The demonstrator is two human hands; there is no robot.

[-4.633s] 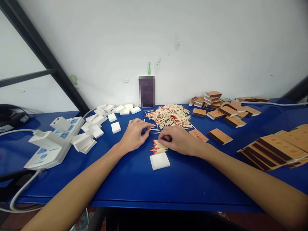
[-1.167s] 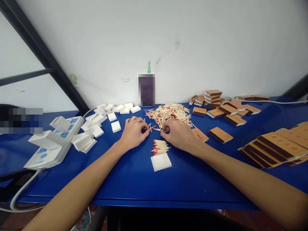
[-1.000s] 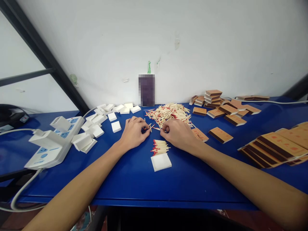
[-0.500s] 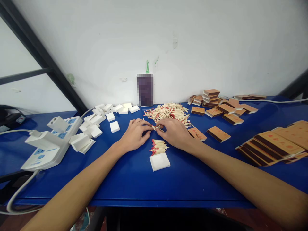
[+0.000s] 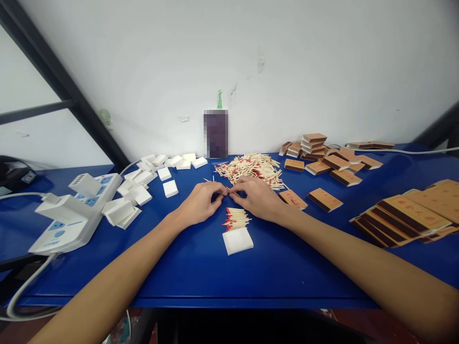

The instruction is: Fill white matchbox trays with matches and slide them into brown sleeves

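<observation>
Pinching matches (image 5: pixel 227 190) narrowly between left hand (image 5: pixel 199 203) and right hand (image 5: pixel 258 198), apparently to steady both ends. Note match heap (image 5: pixel 253 168) at two o'clock, laid-out matches (image 5: pixel 237 219) near six, probably for easy reach.

Scuffed white wall (image 5: pixel 322 71), blue table (image 5: pixel 268 277), reddish floor (image 5: pixel 358 325)
</observation>
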